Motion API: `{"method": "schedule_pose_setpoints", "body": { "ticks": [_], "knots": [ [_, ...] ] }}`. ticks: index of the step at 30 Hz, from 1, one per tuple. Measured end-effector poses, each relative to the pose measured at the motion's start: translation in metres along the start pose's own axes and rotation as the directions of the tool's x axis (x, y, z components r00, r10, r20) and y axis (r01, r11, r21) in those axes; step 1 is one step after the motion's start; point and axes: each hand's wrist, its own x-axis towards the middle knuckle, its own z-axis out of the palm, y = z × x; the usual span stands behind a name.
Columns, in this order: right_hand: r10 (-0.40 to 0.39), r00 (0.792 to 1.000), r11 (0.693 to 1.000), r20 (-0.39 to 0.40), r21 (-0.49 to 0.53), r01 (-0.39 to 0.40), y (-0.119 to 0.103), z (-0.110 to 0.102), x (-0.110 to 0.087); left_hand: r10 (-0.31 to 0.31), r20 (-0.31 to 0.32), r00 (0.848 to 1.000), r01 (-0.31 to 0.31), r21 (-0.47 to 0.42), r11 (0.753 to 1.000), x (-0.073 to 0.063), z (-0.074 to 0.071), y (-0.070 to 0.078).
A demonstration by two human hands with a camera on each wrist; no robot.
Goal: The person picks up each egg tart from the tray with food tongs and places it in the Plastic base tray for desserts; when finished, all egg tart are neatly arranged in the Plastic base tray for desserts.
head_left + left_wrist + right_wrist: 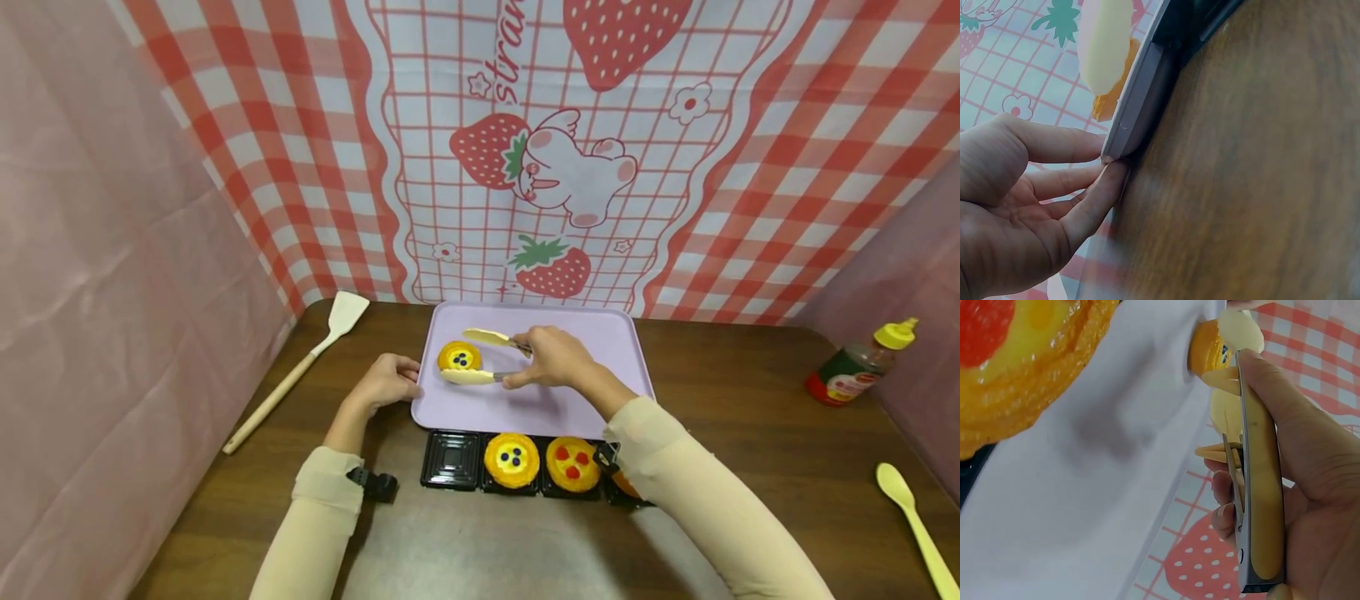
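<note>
On a lilac tray (480,412) at the back of the table lies a small egg tart (459,356) with blueberries, near the tray's left side. My right hand (553,357) grips a pair of tongs (1263,487) with cream-coloured tips. The tongs are spread, one tip (468,377) overlapping the tart's near edge in the head view and the other behind it. With thumb and fingers, my left hand (384,383) pinches the tray's left rim (1124,128).
A row of black plastic boxes (452,460) stands before the tray, holding a blueberry tart (512,460) and a strawberry tart (572,465); my right sleeve partly covers another. A spatula (300,367) lies left; a sauce bottle (855,371) and yellow spoon (911,512) are right.
</note>
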Motion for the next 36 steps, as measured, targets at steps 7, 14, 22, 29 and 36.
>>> {"method": "schedule_pose_setpoints", "body": {
  "ticks": [7, 14, 22, 29, 36],
  "knots": [
    [0.018, 0.999, 1.0, 0.032, 0.009, -0.019, -0.001, 0.003, 0.002, 0.001, 0.008, 1.0, -0.001, -0.015, 1.0, 0.002, 0.002, -0.001],
    [0.032, 0.999, 0.999, 0.032, 0.017, -0.033, -0.001, 0.004, 0.001, 0.008, 0.011, 1.0, -0.008, -0.003, 1.0, 0.002, 0.002, 0.001],
    [0.048, 0.998, 0.999, 0.04, 0.024, -0.049, -0.003, 0.004, 0.0, 0.007, 0.009, 1.0, -0.007, -0.006, 1.0, 0.001, 0.002, 0.002],
    [0.026, 0.999, 1.0, 0.027, 0.01, -0.026, -0.006, -0.003, -0.001, 0.008, 0.003, 1.0, -0.008, -0.014, 1.0, 0.0, 0.001, 0.0],
    [-0.012, 1.0, 1.0, -0.008, -0.005, 0.012, -0.01, -0.018, -0.011, 0.007, 0.001, 1.0, -0.007, -0.003, 1.0, -0.003, 0.001, 0.001]
  ]
}}
